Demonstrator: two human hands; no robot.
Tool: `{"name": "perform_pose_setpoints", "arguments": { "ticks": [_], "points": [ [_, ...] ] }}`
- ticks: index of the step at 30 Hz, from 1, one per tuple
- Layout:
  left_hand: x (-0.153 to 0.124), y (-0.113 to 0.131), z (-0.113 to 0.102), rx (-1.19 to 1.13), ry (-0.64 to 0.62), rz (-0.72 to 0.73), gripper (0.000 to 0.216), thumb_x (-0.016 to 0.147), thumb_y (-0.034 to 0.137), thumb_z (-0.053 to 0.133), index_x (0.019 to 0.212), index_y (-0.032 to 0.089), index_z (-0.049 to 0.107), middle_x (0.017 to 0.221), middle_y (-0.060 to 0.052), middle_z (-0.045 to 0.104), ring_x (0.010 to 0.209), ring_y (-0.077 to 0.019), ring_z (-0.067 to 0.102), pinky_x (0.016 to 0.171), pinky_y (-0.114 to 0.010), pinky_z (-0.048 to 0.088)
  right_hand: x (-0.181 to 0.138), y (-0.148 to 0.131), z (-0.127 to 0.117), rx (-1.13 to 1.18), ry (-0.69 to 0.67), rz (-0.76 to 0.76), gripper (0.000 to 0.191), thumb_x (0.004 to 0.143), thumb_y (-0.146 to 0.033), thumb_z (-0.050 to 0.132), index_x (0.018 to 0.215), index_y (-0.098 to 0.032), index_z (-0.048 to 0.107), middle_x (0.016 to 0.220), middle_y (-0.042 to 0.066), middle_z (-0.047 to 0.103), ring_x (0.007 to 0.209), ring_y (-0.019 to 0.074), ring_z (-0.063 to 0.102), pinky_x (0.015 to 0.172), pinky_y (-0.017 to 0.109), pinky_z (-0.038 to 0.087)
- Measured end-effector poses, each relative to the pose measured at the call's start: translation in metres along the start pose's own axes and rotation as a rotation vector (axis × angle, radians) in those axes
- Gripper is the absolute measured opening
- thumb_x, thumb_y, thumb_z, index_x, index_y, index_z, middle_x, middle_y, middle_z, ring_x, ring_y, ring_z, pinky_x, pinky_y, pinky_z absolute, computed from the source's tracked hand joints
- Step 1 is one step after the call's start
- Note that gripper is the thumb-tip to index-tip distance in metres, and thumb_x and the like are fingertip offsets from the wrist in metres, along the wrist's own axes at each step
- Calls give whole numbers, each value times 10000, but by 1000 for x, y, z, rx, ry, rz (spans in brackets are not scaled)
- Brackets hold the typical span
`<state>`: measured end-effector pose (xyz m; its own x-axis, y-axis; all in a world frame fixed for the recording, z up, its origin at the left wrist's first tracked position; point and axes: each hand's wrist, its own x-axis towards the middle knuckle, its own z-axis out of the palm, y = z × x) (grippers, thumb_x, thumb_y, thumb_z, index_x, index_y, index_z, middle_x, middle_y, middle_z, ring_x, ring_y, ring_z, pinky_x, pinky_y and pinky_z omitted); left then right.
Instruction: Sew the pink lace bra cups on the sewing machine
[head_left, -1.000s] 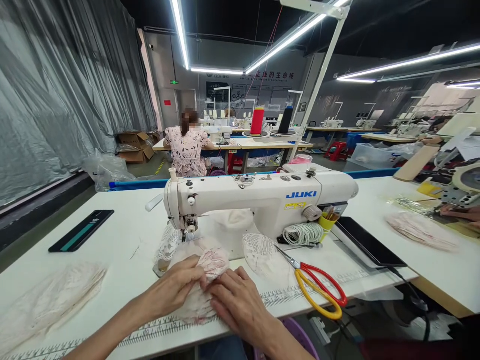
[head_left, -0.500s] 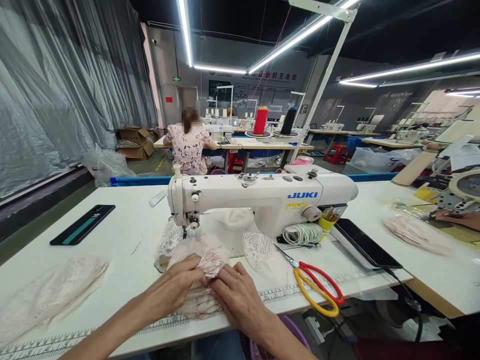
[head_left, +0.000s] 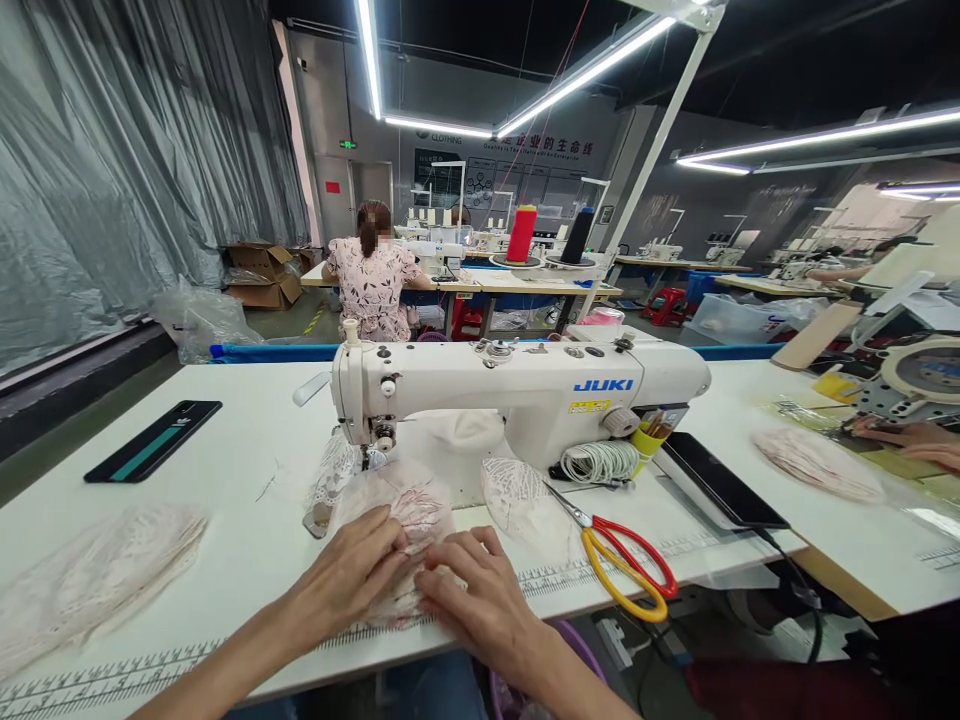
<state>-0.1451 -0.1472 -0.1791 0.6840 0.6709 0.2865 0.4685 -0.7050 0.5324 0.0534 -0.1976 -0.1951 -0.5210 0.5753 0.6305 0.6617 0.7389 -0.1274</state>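
A pink-and-white lace fabric piece (head_left: 401, 510) lies on the white table in front of the needle of a white JUKI sewing machine (head_left: 525, 390). My left hand (head_left: 349, 575) rests on its left side, fingers curled and pressing the fabric. My right hand (head_left: 480, 590) lies on its right edge, fingertips pinching the lace beside my left fingers. The fabric's far end reaches under the presser foot (head_left: 371, 458).
Scissors with red and yellow handles (head_left: 626, 565) lie right of my hands. More lace pieces (head_left: 525, 505) sit near the machine, a stack (head_left: 90, 575) at the left. A black phone (head_left: 154, 455), a tablet (head_left: 724, 480), thread cones (head_left: 520, 235). A seated person (head_left: 371, 285) behind; another person's hand (head_left: 911, 437) at right.
My hands and the lace have stayed nearly in place. My right hand's fingers have shifted slightly along the fabric's edge. The view has tilted a little.
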Motion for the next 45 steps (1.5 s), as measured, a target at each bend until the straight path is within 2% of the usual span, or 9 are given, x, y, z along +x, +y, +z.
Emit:
{"name": "perform_pose_setpoints", "arguments": {
  "ticks": [4,11,23,32,40,45],
  "points": [
    [0,-2,-3,-33,-12,20,139,933,215,346,829,213,439,769,8,509,700,-150,500,628,-261,378,-4,2,2,-12,-87,-18,90,943,-246,494,948,-183,557,884,23,616,816,165,524,710,333,288],
    [-2,-1,-4,-70,-26,34,144,926,184,325,847,214,442,796,3,495,719,-151,483,640,-265,378,-1,5,11,10,-51,-7,185,966,-167,389,876,-170,550,818,27,595,780,166,495,673,330,271],
    [-4,1,-5,-93,-71,14,192,961,237,301,851,214,457,804,-9,463,723,-155,471,647,-269,388,6,0,9,36,-48,73,194,924,-143,386,785,-170,519,761,32,533,737,162,470,657,314,285],
    [-2,2,-10,-93,-118,-5,167,946,198,306,842,213,437,840,-6,485,774,-158,498,682,-269,391,8,1,3,179,-80,134,187,902,-140,395,808,-178,552,773,33,557,764,169,484,671,324,288],
    [-1,5,-11,-85,-123,-26,158,942,188,318,841,214,437,850,-1,490,781,-156,508,689,-266,398,9,0,3,181,-104,188,169,900,-150,414,761,-175,507,795,29,561,781,167,480,670,323,279],
    [-4,7,-9,-56,-122,-23,41,892,183,431,883,216,454,882,4,477,786,-156,512,694,-261,409,9,-2,8,176,-56,225,199,901,-147,400,718,-173,474,763,22,549,766,164,469,664,321,271]
  ]
}}
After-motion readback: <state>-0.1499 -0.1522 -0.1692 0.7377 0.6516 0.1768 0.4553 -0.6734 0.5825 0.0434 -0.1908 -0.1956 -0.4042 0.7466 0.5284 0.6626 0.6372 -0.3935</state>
